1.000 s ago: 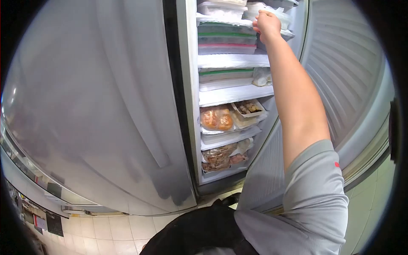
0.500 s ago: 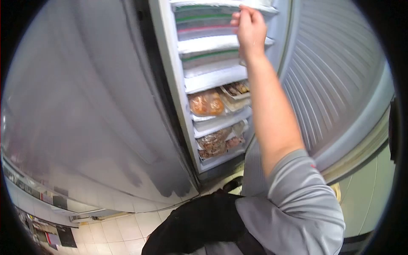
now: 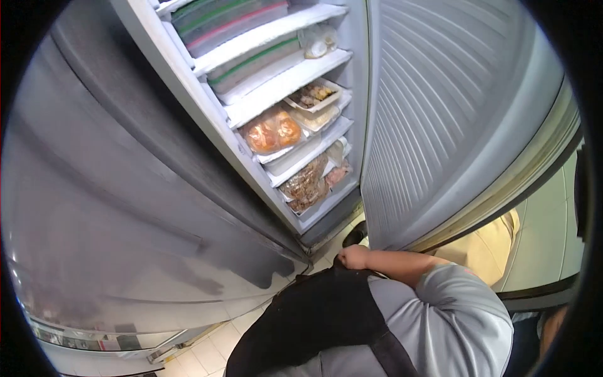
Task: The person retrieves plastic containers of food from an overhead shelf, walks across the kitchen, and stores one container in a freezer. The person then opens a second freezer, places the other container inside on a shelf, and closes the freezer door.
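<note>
My right hand (image 3: 353, 256) is down at my chest, curled into a fist against my black apron (image 3: 314, 320), with nothing visible in it. My left hand is out of view. Above the hand stands an open freezer with white shelves (image 3: 286, 85). On them are flat containers with green and red lids (image 3: 226, 19), a bag of orange-brown food (image 3: 271, 132), a tray of dark pieces (image 3: 312, 94) and bags of brown food (image 3: 308, 185) on the lowest shelf.
The open freezer door (image 3: 440, 125) with its ribbed inner side stands right of the shelves. The closed steel door (image 3: 125, 220) fills the left. Tiled floor (image 3: 239, 333) shows below. Someone in yellow clothing (image 3: 487, 248) is behind the open door at right.
My right hand has come down from the upper shelf to my chest. The view has tilted, so the shelves now sit higher and slanted.
</note>
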Tool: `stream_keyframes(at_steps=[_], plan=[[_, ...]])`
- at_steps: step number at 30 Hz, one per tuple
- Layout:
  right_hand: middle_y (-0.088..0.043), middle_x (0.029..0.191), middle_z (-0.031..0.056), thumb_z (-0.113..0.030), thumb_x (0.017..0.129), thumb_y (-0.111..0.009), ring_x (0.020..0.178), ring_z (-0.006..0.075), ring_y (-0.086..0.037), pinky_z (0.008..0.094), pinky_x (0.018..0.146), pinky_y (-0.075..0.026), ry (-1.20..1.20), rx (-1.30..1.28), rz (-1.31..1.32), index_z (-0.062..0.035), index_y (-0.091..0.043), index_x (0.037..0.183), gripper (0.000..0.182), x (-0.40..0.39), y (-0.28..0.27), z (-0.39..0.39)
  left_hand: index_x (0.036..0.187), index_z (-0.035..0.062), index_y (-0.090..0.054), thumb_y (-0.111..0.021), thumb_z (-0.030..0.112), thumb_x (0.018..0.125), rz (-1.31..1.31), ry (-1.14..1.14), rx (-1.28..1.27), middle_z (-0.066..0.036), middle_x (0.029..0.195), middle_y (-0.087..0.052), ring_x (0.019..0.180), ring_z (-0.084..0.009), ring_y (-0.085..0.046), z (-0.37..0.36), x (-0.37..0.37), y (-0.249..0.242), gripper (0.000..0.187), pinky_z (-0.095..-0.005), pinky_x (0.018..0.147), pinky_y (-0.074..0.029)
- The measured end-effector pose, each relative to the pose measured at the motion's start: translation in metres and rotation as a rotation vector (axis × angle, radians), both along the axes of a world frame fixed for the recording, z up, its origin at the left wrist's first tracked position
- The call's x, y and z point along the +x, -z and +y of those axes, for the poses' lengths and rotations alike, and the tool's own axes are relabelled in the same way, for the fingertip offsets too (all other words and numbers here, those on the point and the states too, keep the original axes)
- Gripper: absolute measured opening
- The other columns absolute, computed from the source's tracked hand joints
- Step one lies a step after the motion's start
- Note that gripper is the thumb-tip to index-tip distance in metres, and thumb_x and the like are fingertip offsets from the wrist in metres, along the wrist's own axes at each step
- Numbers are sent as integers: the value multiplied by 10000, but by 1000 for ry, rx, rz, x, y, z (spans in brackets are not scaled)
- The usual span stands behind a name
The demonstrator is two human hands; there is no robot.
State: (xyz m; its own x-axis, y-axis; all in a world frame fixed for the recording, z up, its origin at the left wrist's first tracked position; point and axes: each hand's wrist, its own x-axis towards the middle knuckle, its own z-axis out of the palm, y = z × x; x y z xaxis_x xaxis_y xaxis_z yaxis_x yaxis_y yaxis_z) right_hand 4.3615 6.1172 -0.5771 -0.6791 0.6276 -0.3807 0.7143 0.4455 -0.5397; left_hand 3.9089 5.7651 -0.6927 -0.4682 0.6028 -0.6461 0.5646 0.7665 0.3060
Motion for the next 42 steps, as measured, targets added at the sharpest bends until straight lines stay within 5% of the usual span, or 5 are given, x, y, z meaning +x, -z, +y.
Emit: stream_keyframes(at_steps=[12, 18, 22, 32, 42], plan=[[-682, 1037, 253, -629, 890, -505, 807, 336, -702, 468, 672, -553, 1011, -685, 15, -65, -637, 1230, 672, 134, -7, -76, 999, 31, -696, -656, 315, 832, 14, 36, 8, -197, 1039, -710, 1028, -329, -671, 12, -12, -17, 331, -424, 878, -519], [-663, 1072, 292, -722, 877, -472, 860, 338, -709, 482, 721, -567, 1023, -708, -78, 0, -556, 1315, 848, 155, 9, -68, 992, 31, -692, -646, 311, 838, 17, 82, -25, -198, 1034, -709, 1025, -332, -671, -1, -20, -16, 323, -431, 873, -521], [-566, 1273, 321, -660, 854, -579, 1199, 415, -564, 387, 1032, -448, 894, -34, -166, -3, -572, 1316, 804, 170, -17, -76, 988, 31, -690, -639, 309, 843, 4, 115, -70, -198, 1031, -709, 1022, -335, -671, -5, -15, -24, 318, -436, 869, -522], [-615, 1222, 248, -318, 757, -796, 1168, 368, -585, 407, 999, -455, 1184, 141, 495, 26, -573, 1223, 620, 202, 26, -80, 976, 30, -685, -621, 303, 854, 33, 151, -114, -198, 1023, -709, 1016, -341, -671, -11, -16, -53, 305, -448, 859, -524], [-711, 1042, 197, -310, 783, -748, 1010, 342, -674, 400, 885, -517, 1180, 60, 364, -4, -691, 1050, 410, 208, -12, -70, 965, 30, -680, -604, 297, 866, 46, 140, -73, -199, 1015, -709, 1010, -348, -670, -2, -7, -45, 295, -460, 850, -526]])
